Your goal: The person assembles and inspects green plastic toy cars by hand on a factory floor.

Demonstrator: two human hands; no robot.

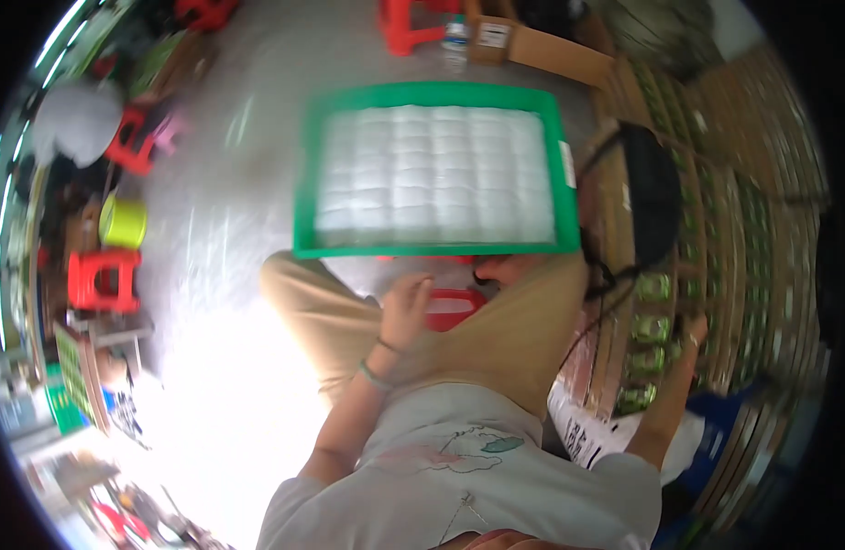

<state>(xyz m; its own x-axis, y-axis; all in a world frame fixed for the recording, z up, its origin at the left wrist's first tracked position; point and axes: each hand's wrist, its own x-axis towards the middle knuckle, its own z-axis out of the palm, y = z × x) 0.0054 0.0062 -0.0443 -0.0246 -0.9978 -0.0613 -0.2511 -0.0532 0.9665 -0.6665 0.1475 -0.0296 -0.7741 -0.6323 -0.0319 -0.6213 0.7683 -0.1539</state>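
Directly ahead of the left hand (406, 310), beyond the knees, sits a green tray (435, 94) of white padded packets (433, 172), resting on a red stool (452, 308) whose seat the loosely curled fingers touch without gripping. Far out to the side, the right hand (690, 332) reaches among green packs (650, 323) stacked in cardboard cartons (624, 211); whether it clutches one I cannot tell. Likely the tray is stiff-rimmed but loaded with soft, shifting contents, so taking both long edges level seems wisest.
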